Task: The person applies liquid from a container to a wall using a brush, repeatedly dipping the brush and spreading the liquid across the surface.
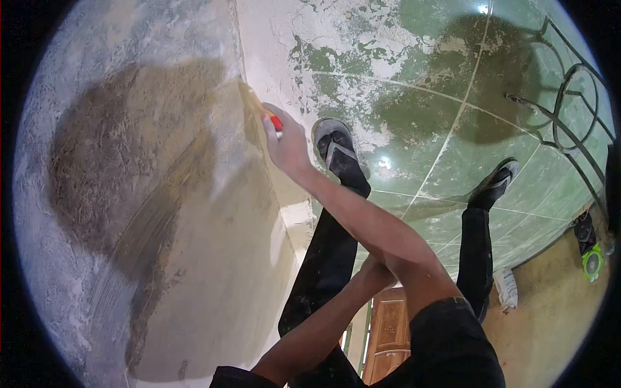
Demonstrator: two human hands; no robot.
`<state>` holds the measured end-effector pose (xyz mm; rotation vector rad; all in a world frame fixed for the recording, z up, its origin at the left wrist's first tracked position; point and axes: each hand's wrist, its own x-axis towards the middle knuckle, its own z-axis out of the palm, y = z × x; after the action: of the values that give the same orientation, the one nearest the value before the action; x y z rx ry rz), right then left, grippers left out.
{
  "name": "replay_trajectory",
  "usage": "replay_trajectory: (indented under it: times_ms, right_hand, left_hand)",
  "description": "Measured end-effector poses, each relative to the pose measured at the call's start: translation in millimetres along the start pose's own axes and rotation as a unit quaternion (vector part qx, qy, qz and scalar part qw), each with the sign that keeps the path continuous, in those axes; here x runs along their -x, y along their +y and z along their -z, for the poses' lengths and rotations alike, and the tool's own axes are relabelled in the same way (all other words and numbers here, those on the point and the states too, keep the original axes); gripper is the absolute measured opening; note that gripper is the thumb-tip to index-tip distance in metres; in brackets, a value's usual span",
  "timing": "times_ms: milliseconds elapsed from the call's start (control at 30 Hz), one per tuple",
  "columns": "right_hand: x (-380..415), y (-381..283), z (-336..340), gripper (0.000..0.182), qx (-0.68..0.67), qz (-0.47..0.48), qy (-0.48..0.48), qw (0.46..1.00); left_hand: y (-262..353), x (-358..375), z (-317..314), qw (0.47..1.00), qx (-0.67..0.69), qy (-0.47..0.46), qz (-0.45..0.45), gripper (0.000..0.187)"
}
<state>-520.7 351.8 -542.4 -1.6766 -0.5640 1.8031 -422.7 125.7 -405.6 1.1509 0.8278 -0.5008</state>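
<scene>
My right hand (288, 142) is closed around a slim tool (275, 123) with a red and white end. The tool's pale, blurred front part reaches up to the wall's lower edge, where the rough wall (213, 258) meets the floor. Across the middle of the view my right forearm stretches out. My left hand (380, 273) is tucked under my right arm near the elbow, and its fingers are hidden.
Green floor tiles (414, 161) carry patches of white residue. My sandalled feet stand apart on them. A curled metal frame (559, 116) is at the upper right. A wooden door (388, 330), a white bag (506, 289) and a bright green object (592, 264) lie farther off.
</scene>
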Motion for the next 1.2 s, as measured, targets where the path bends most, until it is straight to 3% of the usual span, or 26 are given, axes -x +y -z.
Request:
replay_trajectory:
  times_ms: [67,100,167,200,233,300,333,400,433,467,500,533,567,633,667,700,767,833,900,933,967,1000,1033,1100,1167,1200]
  right_hand:
    - [6,-8,-15,0.033,-0.017,0.033,-0.013,0.999]
    - [12,-18,-17,0.032,-0.033,0.064,-0.025,0.997]
    - [47,-40,-4,0.032,-0.057,0.108,-0.049,0.991]
    - [60,-50,5,0.033,-0.082,0.158,-0.068,0.982]
    - [69,-57,14,0.033,-0.080,0.159,-0.068,0.982]
    - [78,-67,29,0.032,-0.131,0.115,-0.091,0.980]
    - [73,-65,29,0.032,-0.132,0.120,-0.092,0.980]
    - [44,-53,18,0.032,-0.058,0.043,-0.031,0.997]
    - [29,-44,5,0.030,-0.043,0.056,-0.022,0.997]
    - [21,-39,-12,0.029,-0.026,0.069,-0.016,0.997]
    - [27,-42,-29,0.028,0.021,0.130,0.004,0.991]
    - [38,-49,-37,0.027,0.067,0.192,0.021,0.979]
    - [54,-71,-25,0.025,0.007,0.191,-0.009,0.981]
    - [94,-109,13,0.024,-0.047,0.190,-0.041,0.980]
    - [113,-119,35,0.026,-0.076,0.179,-0.078,0.978]
    - [134,-129,58,0.029,-0.104,0.167,-0.116,0.974]
    - [178,-151,115,0.026,-0.147,0.088,-0.106,0.979]
    - [218,-161,170,0.024,-0.162,0.054,-0.041,0.984]
    - [258,-174,238,0.023,-0.108,0.062,0.025,0.992]
    - [283,-191,275,0.023,-0.040,0.061,0.060,0.996]
    - [307,-211,308,0.024,0.027,0.058,0.098,0.993]
    - [330,-222,336,0.027,-0.017,0.067,0.116,0.991]
    - [351,-233,362,0.030,-0.059,0.078,0.137,0.986]
    - [389,-263,415,0.032,-0.011,0.128,0.181,0.975]
    - [413,-315,452,0.039,-0.061,0.205,0.178,0.961]
    - [425,-332,477,0.039,-0.057,0.240,0.216,0.945]
  left_hand:
    - [-8,0,-6,0.992,-0.016,0.106,-0.067,0.036]
    - [-14,-3,-12,0.992,-0.017,0.106,-0.069,0.036]
    - [-29,-13,-45,0.955,0.018,0.239,-0.174,0.036]
    - [-58,-28,-95,0.965,0.160,0.124,-0.168,0.039]
    - [-37,-22,-68,0.964,0.160,0.124,-0.170,0.039]
    - [-1,-9,-16,0.977,0.207,0.045,0.015,0.042]
    - [-13,-15,-37,0.978,0.204,0.048,0.014,0.042]
    - [-38,-31,-84,0.944,0.059,0.292,-0.143,0.043]
    - [-30,-32,-78,0.943,0.061,0.294,-0.145,0.043]
    - [-14,-29,-57,0.947,0.269,0.176,0.008,0.047]
    - [7,-24,-31,0.875,0.455,0.041,0.158,0.050]
    - [48,-15,10,0.887,0.434,0.032,0.158,0.054]
    - [49,-22,14,0.884,0.440,0.038,0.154,0.054]
    - [61,-32,11,0.954,0.239,-0.010,0.181,0.054]
    - [70,-34,10,0.955,0.241,-0.005,0.172,0.054]
    - [81,-35,6,0.961,0.226,0.034,0.157,0.050]
    - [95,-42,-18,0.965,0.211,0.078,0.135,0.045]
    - [87,-65,-62,0.973,-0.043,0.219,-0.051,0.034]
    - [123,-65,-86,0.978,-0.044,0.200,-0.030,0.029]
    - [139,-63,-101,0.946,0.211,0.225,-0.103,0.029]
    - [157,-63,-111,0.846,0.452,0.226,-0.170,0.039]
    - [181,-60,-113,0.845,0.451,0.220,-0.184,0.039]
    - [209,-55,-114,0.890,0.376,0.203,-0.158,0.035]
    - [261,-49,-115,0.957,0.210,0.163,-0.117,0.032]
    - [254,-64,-146,0.914,0.018,0.313,-0.259,0.049]
    - [280,-52,-122,0.885,-0.098,0.319,-0.324,0.054]
